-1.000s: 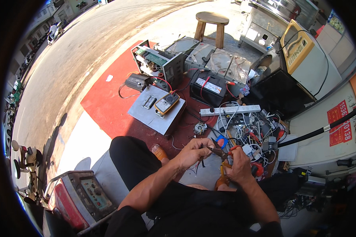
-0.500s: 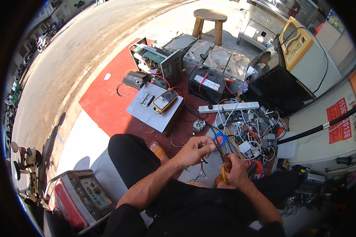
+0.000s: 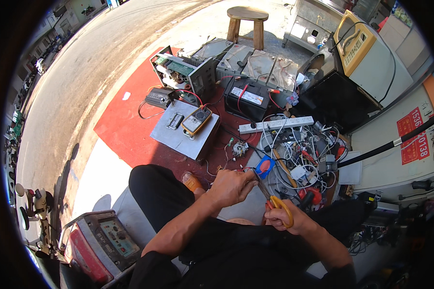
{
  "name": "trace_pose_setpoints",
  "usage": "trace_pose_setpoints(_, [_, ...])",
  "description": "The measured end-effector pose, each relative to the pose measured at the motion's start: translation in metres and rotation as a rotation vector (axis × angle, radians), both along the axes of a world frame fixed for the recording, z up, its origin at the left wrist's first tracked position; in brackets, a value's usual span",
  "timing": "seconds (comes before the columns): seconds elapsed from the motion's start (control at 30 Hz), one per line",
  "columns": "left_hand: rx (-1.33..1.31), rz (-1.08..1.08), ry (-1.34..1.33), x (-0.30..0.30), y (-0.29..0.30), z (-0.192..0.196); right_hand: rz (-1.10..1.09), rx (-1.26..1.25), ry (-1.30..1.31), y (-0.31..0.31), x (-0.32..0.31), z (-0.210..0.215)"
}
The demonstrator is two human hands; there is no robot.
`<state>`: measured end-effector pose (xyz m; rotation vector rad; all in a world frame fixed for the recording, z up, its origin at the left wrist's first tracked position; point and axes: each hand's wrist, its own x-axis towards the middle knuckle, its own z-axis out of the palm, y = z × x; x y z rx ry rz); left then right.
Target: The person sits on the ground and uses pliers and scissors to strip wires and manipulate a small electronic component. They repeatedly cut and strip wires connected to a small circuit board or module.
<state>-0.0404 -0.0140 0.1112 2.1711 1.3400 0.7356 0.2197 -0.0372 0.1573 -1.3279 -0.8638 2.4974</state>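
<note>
My right hand (image 3: pixel 290 219) is closed round the yellow-orange handles of a pair of scissors (image 3: pixel 275 203), whose blades point up and left towards my other hand. Fingers curled and pinched, my left hand (image 3: pixel 231 187) grips a thin wire (image 3: pixel 246 169), of which only a short bit shows past the fingertips. The scissor tips lie right by these fingers; whether they touch the wire I cannot tell. Just beyond them is a blue and red roll (image 3: pixel 264 166), perhaps tape. A small metal part with wires (image 3: pixel 240 149) lies on the red mat beyond my left hand.
A yellow multimeter (image 3: pixel 196 120) rests on a silver metal box (image 3: pixel 178 139). Behind stand a black battery (image 3: pixel 247 98) and an opened electronic unit (image 3: pixel 185 74). Tangled cables (image 3: pixel 304 164) and a white power strip (image 3: pixel 276 124) lie right. A red-grey machine (image 3: pixel 101 245) stands at left.
The scissors have swung so the blades reach towards my left fingers, their handles now more spread and in view. My left hand has turned back-up; the dark wires hanging below it no longer show.
</note>
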Motion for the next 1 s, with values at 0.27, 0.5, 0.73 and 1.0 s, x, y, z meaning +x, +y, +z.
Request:
trace_pose_setpoints(0.27, [0.019,-0.086,0.004,0.004,-0.002,-0.003,0.017,-0.035,0.013,0.002,0.015,0.005])
trace_pose_setpoints(0.5, [0.094,-0.131,-0.034,0.003,-0.001,-0.005,0.018,-0.055,-0.006,-0.002,0.015,-0.001])
trace_pose_setpoints(0.73, [0.201,-0.053,-0.117,0.010,-0.009,0.001,-0.527,-0.133,0.249,-0.014,0.005,-0.022])
trace_pose_setpoints(1.0, [-0.559,0.193,-0.849,0.008,0.007,-0.004,-0.768,0.490,-0.172,0.016,0.042,-0.065])
